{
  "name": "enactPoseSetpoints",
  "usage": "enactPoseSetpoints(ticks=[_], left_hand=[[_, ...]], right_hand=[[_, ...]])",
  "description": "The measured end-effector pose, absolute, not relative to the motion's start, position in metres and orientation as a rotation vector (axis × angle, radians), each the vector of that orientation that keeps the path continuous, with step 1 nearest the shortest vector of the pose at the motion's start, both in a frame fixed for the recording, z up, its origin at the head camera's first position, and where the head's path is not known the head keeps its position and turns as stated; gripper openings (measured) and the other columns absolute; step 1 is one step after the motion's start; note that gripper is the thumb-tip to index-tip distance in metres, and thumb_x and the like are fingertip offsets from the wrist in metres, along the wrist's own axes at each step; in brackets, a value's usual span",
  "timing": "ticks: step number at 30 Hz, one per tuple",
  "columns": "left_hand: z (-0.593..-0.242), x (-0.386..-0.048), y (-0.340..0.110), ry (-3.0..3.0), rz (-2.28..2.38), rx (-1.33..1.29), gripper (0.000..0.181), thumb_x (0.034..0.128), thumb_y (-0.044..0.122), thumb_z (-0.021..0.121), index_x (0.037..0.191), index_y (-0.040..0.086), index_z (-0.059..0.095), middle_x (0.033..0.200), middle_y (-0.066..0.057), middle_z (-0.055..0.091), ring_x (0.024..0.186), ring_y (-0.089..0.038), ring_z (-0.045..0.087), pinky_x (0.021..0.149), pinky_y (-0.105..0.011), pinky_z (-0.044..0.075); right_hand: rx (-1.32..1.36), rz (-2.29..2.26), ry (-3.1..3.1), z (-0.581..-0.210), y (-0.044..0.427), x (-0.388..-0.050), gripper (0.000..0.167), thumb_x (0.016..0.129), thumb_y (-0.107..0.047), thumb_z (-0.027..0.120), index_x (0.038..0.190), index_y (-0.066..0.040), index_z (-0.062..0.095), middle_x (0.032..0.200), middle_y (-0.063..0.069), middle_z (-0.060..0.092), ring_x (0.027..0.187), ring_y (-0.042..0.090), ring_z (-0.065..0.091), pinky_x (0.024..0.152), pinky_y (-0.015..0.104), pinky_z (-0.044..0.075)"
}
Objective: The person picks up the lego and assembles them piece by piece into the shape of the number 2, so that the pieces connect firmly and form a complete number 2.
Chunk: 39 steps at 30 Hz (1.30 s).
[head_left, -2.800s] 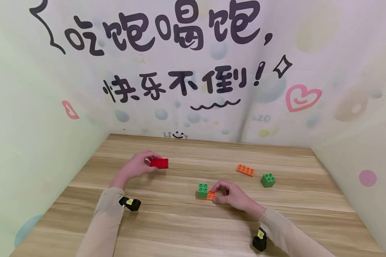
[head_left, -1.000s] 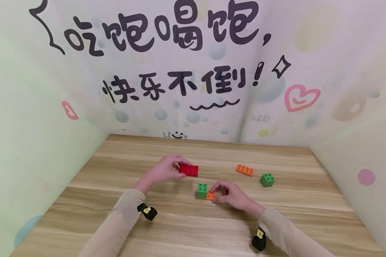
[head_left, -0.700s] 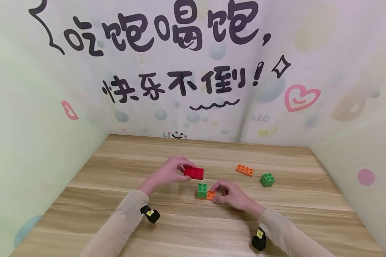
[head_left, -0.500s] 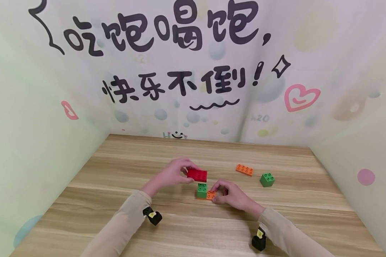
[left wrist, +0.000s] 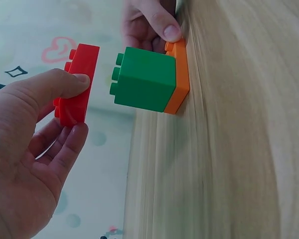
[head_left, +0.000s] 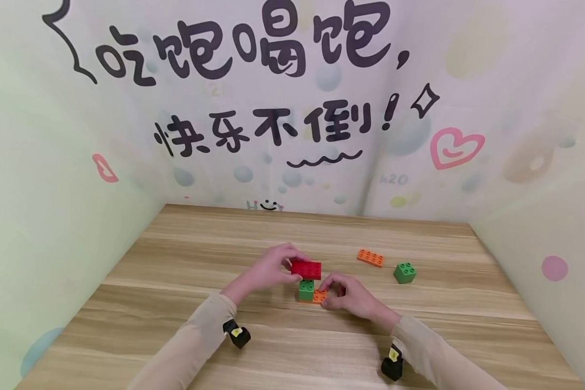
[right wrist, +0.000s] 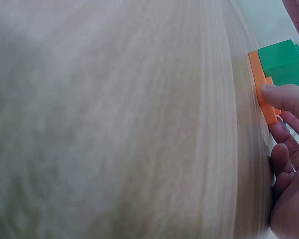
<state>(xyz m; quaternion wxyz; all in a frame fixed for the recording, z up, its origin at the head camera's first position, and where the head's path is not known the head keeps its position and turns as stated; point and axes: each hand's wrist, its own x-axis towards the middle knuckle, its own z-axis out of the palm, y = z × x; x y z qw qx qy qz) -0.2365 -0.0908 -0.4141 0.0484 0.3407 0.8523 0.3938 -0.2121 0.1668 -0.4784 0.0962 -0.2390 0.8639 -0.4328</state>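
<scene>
My left hand (head_left: 274,266) grips a flat red building brick (head_left: 306,270) between thumb and fingers, studs facing up. In the left wrist view a gap shows between that red brick (left wrist: 79,84) and the green brick (left wrist: 145,78) beneath it. The green brick (head_left: 306,291) is stacked on the left part of a flat orange brick (head_left: 319,296), which lies on the table. With thumb and fingers, my right hand (head_left: 355,297) pinches the right end of this orange brick (right wrist: 259,87); some of its fingertips are hidden in the head view.
A second flat orange brick (head_left: 371,258) and another green brick (head_left: 405,273) lie apart on the wooden table (head_left: 273,346), right of and behind my right hand. A printed cloth (head_left: 273,179) hangs behind the table's back edge.
My left hand has carried the red brick rightward and nearer, from the left part of the table to just above the green brick. My right hand stays on the orange brick.
</scene>
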Motion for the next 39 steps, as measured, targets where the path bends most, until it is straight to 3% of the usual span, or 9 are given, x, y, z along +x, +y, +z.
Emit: enactPoseSetpoints(ticks=[5, 14, 26, 39], left_hand=[[-0.416, -0.235, -0.087, 2.594, 1.191, 1.051, 0.039, 0.0836, 0.007, 0.077, 0.121, 0.014, 0.069, 0.105, -0.003, 0.063, 0.095, -0.012, 0.061, 0.081, -0.021, 0.056], [-0.418, -0.231, -0.081, 2.594, 1.187, 1.084, 0.038, 0.0839, 0.007, 0.077, 0.121, 0.011, 0.069, 0.105, -0.005, 0.063, 0.092, -0.014, 0.062, 0.082, -0.03, 0.059], [-0.422, -0.229, -0.077, 2.586, 1.153, 1.097, 0.038, 0.0844, 0.009, 0.077, 0.122, 0.012, 0.069, 0.107, -0.004, 0.064, 0.092, -0.013, 0.062, 0.08, -0.02, 0.056], [-0.429, -0.225, -0.078, 2.562, 1.185, 1.084, 0.038, 0.0831, 0.012, 0.08, 0.12, 0.013, 0.071, 0.102, -0.002, 0.062, 0.092, -0.011, 0.06, 0.083, -0.026, 0.058]], right_hand=[[-0.701, -1.284, 2.553, -0.478, 0.167, -0.212, 0.022, 0.084, -0.021, 0.078, 0.103, -0.021, 0.067, 0.084, 0.001, 0.056, 0.068, 0.009, 0.042, 0.061, 0.021, 0.036], [-0.656, -1.304, 2.518, -0.478, 0.167, -0.212, 0.022, 0.085, -0.024, 0.077, 0.103, -0.02, 0.065, 0.084, 0.002, 0.054, 0.067, 0.009, 0.043, 0.06, 0.021, 0.036], [-0.656, -1.312, 2.518, -0.479, 0.167, -0.213, 0.025, 0.084, -0.023, 0.079, 0.105, -0.019, 0.066, 0.082, 0.005, 0.051, 0.069, 0.011, 0.043, 0.06, 0.021, 0.035], [-0.683, -1.344, 2.507, -0.477, 0.166, -0.211, 0.04, 0.082, -0.022, 0.08, 0.12, -0.023, 0.066, 0.083, 0.006, 0.053, 0.069, 0.011, 0.042, 0.059, 0.021, 0.032]])
